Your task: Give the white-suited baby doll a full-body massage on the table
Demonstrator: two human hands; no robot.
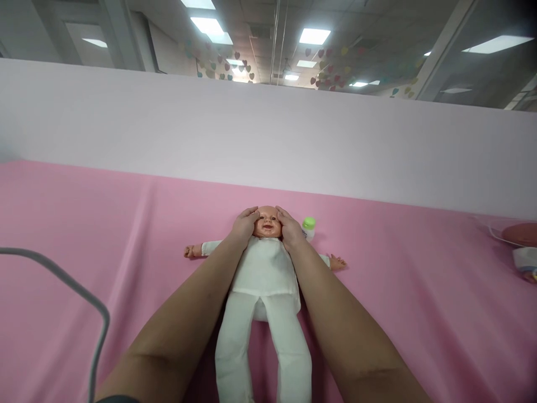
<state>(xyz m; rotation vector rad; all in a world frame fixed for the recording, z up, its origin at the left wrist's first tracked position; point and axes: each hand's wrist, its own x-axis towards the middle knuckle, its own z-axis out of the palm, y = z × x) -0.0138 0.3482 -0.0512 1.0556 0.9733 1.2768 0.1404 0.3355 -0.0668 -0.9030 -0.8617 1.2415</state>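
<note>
A baby doll (268, 268) in a white top and trousers lies on its back with its arms spread out. Its head (267, 229) is held between my two hands. My left hand (244, 225) is cupped around the left side of the head, the fingertips near the brow. On the other side my right hand (289, 226) curves against the cheek and temple in the same way. The undersides of both palms are hidden. Just right of my right hand stands a small white bottle with a green cap (309, 225), partly behind the wrist.
Pink sheeting (377, 268) with soft folds covers the surface. A white wall panel (251, 134) rises behind it. A grey cable (84, 288) arcs in at the left. At the right edge are a clear tray (495, 228) with a brownish-orange object and a white packet-like item (524, 260).
</note>
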